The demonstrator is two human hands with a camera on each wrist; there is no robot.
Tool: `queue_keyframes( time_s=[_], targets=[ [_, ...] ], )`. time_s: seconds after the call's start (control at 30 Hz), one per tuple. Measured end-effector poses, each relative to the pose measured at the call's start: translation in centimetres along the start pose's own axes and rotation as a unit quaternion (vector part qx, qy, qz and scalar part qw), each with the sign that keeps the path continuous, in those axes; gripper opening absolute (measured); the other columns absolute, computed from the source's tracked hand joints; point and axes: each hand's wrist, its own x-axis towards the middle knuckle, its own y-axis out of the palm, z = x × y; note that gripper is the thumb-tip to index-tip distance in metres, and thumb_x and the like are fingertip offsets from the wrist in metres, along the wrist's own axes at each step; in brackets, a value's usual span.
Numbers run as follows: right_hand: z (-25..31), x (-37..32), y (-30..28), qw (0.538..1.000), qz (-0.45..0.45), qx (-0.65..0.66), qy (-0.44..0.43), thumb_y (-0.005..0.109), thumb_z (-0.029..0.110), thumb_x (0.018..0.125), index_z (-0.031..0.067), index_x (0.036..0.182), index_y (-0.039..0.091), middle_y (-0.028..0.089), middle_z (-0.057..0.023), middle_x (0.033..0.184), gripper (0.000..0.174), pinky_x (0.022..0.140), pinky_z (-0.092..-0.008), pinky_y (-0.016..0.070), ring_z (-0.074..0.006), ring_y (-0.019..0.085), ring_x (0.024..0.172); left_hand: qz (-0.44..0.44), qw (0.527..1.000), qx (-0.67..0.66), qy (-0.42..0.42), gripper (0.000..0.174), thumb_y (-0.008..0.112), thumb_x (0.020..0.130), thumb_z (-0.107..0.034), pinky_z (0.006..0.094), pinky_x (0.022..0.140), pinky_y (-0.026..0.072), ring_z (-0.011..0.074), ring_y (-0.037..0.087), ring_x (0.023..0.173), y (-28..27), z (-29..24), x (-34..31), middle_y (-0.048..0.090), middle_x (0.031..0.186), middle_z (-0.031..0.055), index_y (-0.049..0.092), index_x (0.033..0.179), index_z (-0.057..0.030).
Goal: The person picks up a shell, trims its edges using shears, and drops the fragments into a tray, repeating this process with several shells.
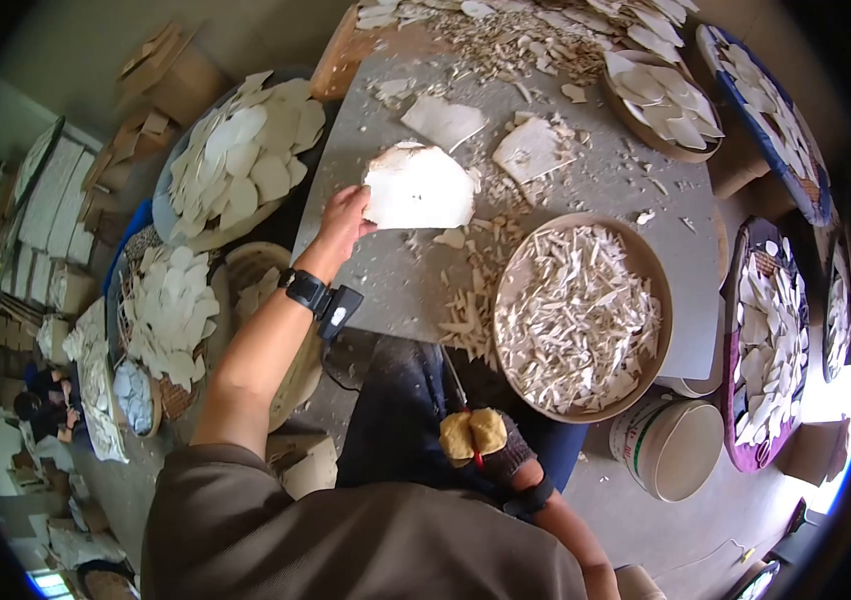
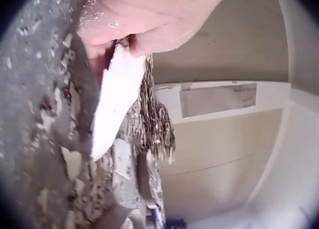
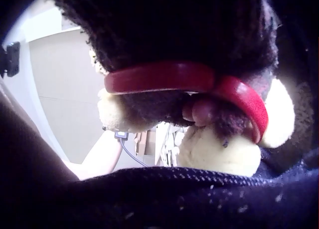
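A bare left hand [image 1: 348,215] grips a white, flat, irregular slab [image 1: 418,188] at its left edge, thumb and fingers pinched narrow on it; the slab is above a grey, flat-topped table [image 1: 395,290]. One off-white, jagged flat piece [image 1: 443,122] lies just beyond the slab at one o'clock, another pale, dusty flat piece [image 1: 533,150] between two and three. A round, beige, shallow tub [image 1: 648,262] of white slivers sits at the slab's four o'clock. The right hand [image 1: 485,440], in a dark knitted glove with yellow, spongy pads [image 1: 472,433], is low, at the tub's seven o'clock, fingers curled through a red-handled tool [image 3: 159,78]; how wide its handles stand, I cannot tell.
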Motion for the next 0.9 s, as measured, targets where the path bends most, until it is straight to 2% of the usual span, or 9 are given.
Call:
queue_keyframes(
  time_s=[0.13,0.2,0.27,0.37,0.47,0.53,0.6,0.7,0.9],
  targets=[
    [-1.4,-0.2,0.7,0.993,-0.01,-0.111,-0.046,0.068,0.02,0.071,0.0071,0.083,0.061,0.063,-0.0119,0.076,0.018,0.061,-0.0407,0.0485,-0.031,0.061,0.071,0.055,0.983,0.165,-0.059,0.038,0.063,0.085,-0.027,0.0304,0.053,0.0528,0.0198,0.065,0.065,-0.7,-0.6,-1.5,0.062,0.092,0.0133,0.052,0.106,0.0032],
    [-1.5,-0.5,1.1,0.998,-0.009,-0.06,0.015,0.068,0.021,0.071,0.006,0.09,0.06,0.063,-0.0125,0.079,0.025,0.065,-0.0395,0.0492,-0.0313,0.061,0.075,0.038,0.979,0.198,-0.041,0.038,0.067,0.082,-0.024,0.027,0.05,0.0514,0.0171,0.063,0.06,-0.2,-1.2,-2.1,0.063,0.087,0.0123,0.051,0.104,0.0026],
    [-1.3,-0.5,0.9,0.982,-0.012,-0.18,-0.05,0.068,0.022,0.072,0.0054,0.095,0.06,0.063,-0.0128,0.081,0.029,0.066,-0.039,0.0495,-0.0317,0.061,0.076,0.052,0.972,0.229,-0.009,0.035,0.067,0.082,-0.021,0.0254,0.053,0.0514,0.015,0.064,0.063,-0.1,-1.4,-1.5,0.063,0.087,0.0098,0.051,0.104,0.0013],
    [-0.7,-0.6,0.7,0.974,-0.037,-0.21,-0.081,0.068,0.023,0.072,0.005,0.097,0.059,0.062,-0.0131,0.081,0.032,0.067,-0.0387,0.0498,-0.0323,0.061,0.076,0.055,0.99,0.094,0.085,0.027,0.066,0.081,-0.013,0.0229,0.05,0.0488,0.0115,0.062,0.067,0.2,-0.9,-1.2,0.062,0.085,0.007,0.051,0.099,0.0],
    [-0.1,-0.7,0.2,0.954,-0.032,-0.27,-0.125,0.067,0.022,0.072,0.0053,0.096,0.059,0.062,-0.0131,0.081,0.03,0.067,-0.0394,0.0497,-0.0323,0.061,0.076,0.047,0.991,0.078,0.096,0.025,0.063,0.084,-0.012,0.0233,0.058,0.0507,0.0098,0.062,0.077,0.9,-1.9,-4.4,0.062,0.09,0.0037,0.052,0.104,-0.0034],
    [-0.4,-0.7,-0.1,0.959,0.005,-0.27,-0.084,0.067,0.018,0.071,0.0053,0.096,0.06,0.063,-0.013,0.086,0.029,0.071,-0.0392,0.0501,-0.0317,0.061,0.081,0.057,0.993,-0.024,0.099,0.024,0.059,0.086,-0.008,0.0251,0.064,0.051,0.011,0.061,0.083,1.5,-1.7,-7.9,0.061,0.097,0.0034,0.051,0.108,-0.0053],
    [1.2,-0.5,0.0,0.993,-0.072,0.084,0.035,0.065,0.017,0.073,0.0066,0.096,0.06,0.063,-0.0115,0.09,0.026,0.074,-0.0372,0.0495,-0.0296,0.061,0.085,0.037,0.991,-0.101,0.077,0.029,0.057,0.086,-0.005,0.0262,0.07,0.0508,0.0128,0.061,0.089,2.6,-1.9,-12.3,0.06,0.103,0.0043,0.049,0.114,-0.0057],
    [2.3,0.5,0.3,0.945,-0.164,0.281,0.036,0.06,0.018,0.078,0.0105,0.096,0.06,0.063,-0.0082,0.093,0.02,0.074,-0.0356,0.0477,-0.0264,0.06,0.085,0.023,0.987,-0.149,0.046,0.044,0.055,0.085,0.0,0.028,0.077,0.0488,0.016,0.057,0.102,3.2,-0.8,-17.0,0.056,0.115,0.0063,0.041,0.126,-0.0062],
    [0.5,2.7,0.8,0.964,-0.201,-0.127,-0.121,0.058,0.019,0.071,0.0136,0.092,0.059,0.057,-0.007,0.085,0.021,0.067,-0.0391,0.0424,-0.0288,0.056,0.083,0.01,0.974,-0.204,0.094,0.068,0.057,0.082,0.007,0.0322,0.091,0.0455,0.019,0.051,0.112,4.8,2.9,-22.1,0.045,0.129,0.0101,0.025,0.139,-0.0099]
  ],
)
